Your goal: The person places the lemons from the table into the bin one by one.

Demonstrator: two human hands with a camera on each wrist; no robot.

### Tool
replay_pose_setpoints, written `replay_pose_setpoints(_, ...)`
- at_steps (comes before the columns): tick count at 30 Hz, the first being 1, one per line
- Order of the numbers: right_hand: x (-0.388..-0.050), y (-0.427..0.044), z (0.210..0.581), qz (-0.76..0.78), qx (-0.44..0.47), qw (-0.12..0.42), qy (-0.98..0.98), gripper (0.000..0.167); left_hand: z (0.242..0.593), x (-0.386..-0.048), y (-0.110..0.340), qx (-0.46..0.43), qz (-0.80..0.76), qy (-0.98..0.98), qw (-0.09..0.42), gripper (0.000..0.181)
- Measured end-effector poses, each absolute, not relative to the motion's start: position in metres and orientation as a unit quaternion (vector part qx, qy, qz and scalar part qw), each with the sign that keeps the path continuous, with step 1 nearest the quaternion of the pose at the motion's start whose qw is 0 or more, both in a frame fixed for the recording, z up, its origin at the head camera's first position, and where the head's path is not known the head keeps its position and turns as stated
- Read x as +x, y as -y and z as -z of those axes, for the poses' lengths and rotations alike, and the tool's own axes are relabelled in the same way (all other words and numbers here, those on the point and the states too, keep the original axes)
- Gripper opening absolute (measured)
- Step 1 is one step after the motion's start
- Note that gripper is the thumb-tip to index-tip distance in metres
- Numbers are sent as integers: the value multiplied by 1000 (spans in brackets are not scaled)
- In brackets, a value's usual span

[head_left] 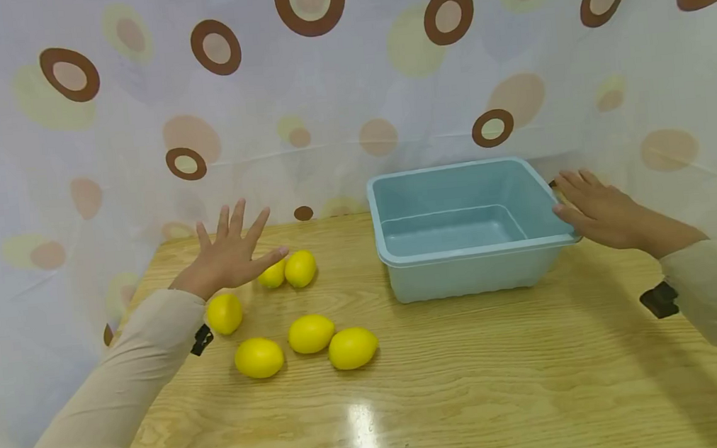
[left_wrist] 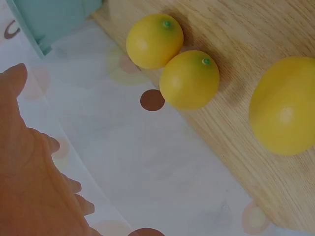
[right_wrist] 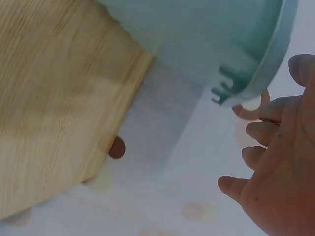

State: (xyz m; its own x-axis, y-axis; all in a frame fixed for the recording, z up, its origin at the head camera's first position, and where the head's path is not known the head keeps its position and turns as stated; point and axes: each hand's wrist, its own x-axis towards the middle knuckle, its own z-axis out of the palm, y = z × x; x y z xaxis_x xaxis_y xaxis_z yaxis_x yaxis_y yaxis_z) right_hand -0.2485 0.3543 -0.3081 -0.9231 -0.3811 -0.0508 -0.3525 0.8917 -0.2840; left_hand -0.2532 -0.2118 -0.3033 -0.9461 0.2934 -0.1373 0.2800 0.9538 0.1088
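My left hand (head_left: 227, 255), fingers straight and spread, hovers over the left of the table by two yellow lemons, one lemon (head_left: 300, 269) in plain sight and the other lemon (head_left: 271, 274) partly covered by the thumb. Closer to me lie more lemons: one lemon (head_left: 225, 314) beside the left wrist, another lemon (head_left: 259, 358), and a touching pair, lemon (head_left: 311, 333) and lemon (head_left: 353, 347). At the right rim of a light blue plastic basin (head_left: 465, 271) is my right hand (head_left: 600, 208), its fingers extended. Whether it touches the rim I cannot tell. Neither hand holds anything.
The wooden table (head_left: 475, 384) carries the lemons on its left and the basin at the back right. A white curtain (head_left: 333, 77) with brown and yellow dots hangs behind the table's far edge and along both sides.
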Motion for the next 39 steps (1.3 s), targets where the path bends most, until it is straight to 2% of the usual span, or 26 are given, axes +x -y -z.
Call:
replay_pose_setpoints(12, -254, -330, 321, 165, -207, 63, -962, 69, 308, -252, 211, 145, -41, -985, 82, 87)
replay_pose_setpoints(19, -253, -327, 326, 129, -174, 85, -973, 75, 310, -251, 209, 151, -46, -984, 80, 86)
replay_pose_setpoints(34, -255, -326, 321, 129, -181, 83, -972, 75, 310, -248, 204, 162, -61, -981, 83, 85)
replay_pose_setpoints(39, -263, -326, 318, 143, -180, 81, -970, 73, 312, -241, 196, 179, -61, -980, 66, 85)
